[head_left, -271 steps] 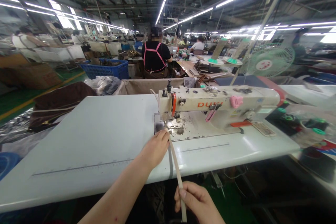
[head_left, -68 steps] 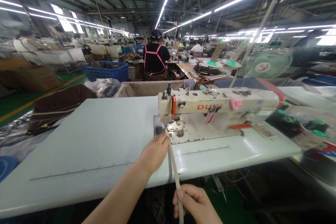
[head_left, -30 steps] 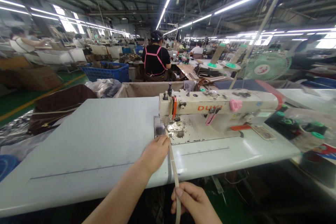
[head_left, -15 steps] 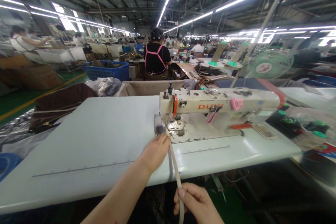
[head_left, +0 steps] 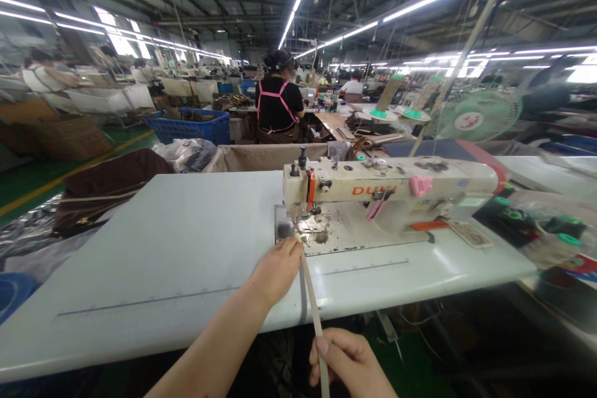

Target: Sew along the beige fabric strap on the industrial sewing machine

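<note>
A narrow beige strip (head_left: 313, 301) runs from the needle area of the sewing machine (head_left: 392, 180) down over the table's front edge. My left hand (head_left: 278, 266) rests on the table just before the needle plate, its fingers closed together over the strip's upper end. Below the edge, my right hand (head_left: 347, 360) pinches the strip between thumb and fingers. Between the two hands the strip looks taut. What lies under my left fingertips and the presser foot is mostly hidden.
The pale worktable (head_left: 186, 242) bears a printed ruler line. Behind it stand a fabric-lined bin (head_left: 265, 152) and a blue crate (head_left: 186, 127). Thread cones (head_left: 389, 96) and a green fan (head_left: 471, 117) are at the right. A person in a pink-strapped apron (head_left: 278, 102) sits ahead.
My right hand has shifted down very slightly, and the strip's lower end hangs straighter. My left hand stays in nearly the same place. The person ahead has turned their head slightly.
</note>
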A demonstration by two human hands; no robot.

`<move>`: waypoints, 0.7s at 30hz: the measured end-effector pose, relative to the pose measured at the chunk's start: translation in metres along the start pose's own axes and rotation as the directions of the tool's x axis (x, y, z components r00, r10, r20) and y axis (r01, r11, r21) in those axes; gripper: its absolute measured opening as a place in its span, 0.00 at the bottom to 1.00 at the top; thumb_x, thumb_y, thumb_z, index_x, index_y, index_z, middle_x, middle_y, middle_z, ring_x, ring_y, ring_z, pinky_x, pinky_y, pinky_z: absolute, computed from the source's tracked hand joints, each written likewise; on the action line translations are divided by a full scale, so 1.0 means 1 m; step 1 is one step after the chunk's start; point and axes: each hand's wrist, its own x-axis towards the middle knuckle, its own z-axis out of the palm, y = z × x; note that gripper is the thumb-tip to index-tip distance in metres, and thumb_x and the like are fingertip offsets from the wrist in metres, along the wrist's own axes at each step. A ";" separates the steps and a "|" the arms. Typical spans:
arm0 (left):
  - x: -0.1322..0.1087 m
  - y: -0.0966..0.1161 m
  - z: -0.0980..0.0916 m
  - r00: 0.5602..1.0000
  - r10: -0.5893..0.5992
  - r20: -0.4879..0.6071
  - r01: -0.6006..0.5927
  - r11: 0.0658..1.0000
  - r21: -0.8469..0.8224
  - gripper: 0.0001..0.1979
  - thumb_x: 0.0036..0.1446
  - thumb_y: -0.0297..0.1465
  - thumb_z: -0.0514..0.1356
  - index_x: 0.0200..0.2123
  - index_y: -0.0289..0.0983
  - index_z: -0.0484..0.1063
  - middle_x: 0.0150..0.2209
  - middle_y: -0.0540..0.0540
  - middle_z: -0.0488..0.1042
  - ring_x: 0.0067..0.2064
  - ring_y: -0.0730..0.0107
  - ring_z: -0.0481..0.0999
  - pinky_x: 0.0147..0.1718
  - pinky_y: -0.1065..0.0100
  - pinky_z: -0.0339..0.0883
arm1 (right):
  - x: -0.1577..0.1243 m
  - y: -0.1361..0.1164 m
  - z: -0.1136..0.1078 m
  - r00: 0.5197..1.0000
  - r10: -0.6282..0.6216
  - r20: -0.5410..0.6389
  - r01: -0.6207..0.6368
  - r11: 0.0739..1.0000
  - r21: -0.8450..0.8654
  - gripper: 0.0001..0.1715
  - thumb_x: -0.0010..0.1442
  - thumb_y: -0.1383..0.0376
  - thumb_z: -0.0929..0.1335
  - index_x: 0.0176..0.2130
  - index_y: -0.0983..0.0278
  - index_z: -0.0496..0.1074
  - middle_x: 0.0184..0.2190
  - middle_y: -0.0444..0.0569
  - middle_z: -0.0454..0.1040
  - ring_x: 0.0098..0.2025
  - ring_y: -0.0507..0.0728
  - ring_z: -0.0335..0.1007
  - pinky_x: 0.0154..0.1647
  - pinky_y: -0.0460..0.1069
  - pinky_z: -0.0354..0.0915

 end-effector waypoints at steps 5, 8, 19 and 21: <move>0.000 0.001 -0.001 1.000 0.005 -0.016 -0.005 1.000 0.002 0.10 0.69 0.24 0.57 0.51 0.36 0.73 0.57 0.39 0.76 0.60 0.58 0.77 0.63 0.58 0.72 | -0.001 -0.002 0.001 1.000 -0.010 0.022 0.010 1.000 0.001 0.39 0.50 0.32 0.77 0.26 0.66 0.80 0.20 0.48 0.77 0.25 0.53 0.69 0.29 0.47 0.61; 0.000 0.002 -0.003 0.999 0.040 -0.014 -0.039 0.999 0.038 0.10 0.70 0.23 0.56 0.49 0.37 0.74 0.56 0.40 0.77 0.60 0.57 0.77 0.63 0.58 0.71 | 0.000 0.001 0.000 1.000 -0.006 0.025 0.005 1.000 0.011 0.38 0.49 0.33 0.77 0.27 0.66 0.79 0.21 0.48 0.77 0.25 0.53 0.69 0.29 0.47 0.61; 0.000 0.003 -0.007 1.000 0.018 -0.004 -0.017 1.000 0.022 0.09 0.69 0.23 0.57 0.50 0.35 0.73 0.55 0.38 0.77 0.58 0.57 0.78 0.60 0.58 0.74 | 0.003 0.003 -0.008 0.983 -0.173 0.061 0.180 0.971 -0.155 0.32 0.53 0.38 0.78 0.28 0.64 0.78 0.27 0.44 0.70 0.33 0.55 0.63 0.38 0.50 0.59; 0.000 0.004 -0.006 1.000 0.018 0.013 -0.019 1.000 0.023 0.10 0.69 0.22 0.57 0.51 0.35 0.73 0.54 0.39 0.77 0.58 0.57 0.78 0.60 0.57 0.74 | 0.004 0.002 -0.007 0.980 -0.197 0.031 0.199 0.959 -0.199 0.31 0.53 0.38 0.78 0.29 0.64 0.80 0.28 0.44 0.71 0.34 0.56 0.64 0.39 0.51 0.60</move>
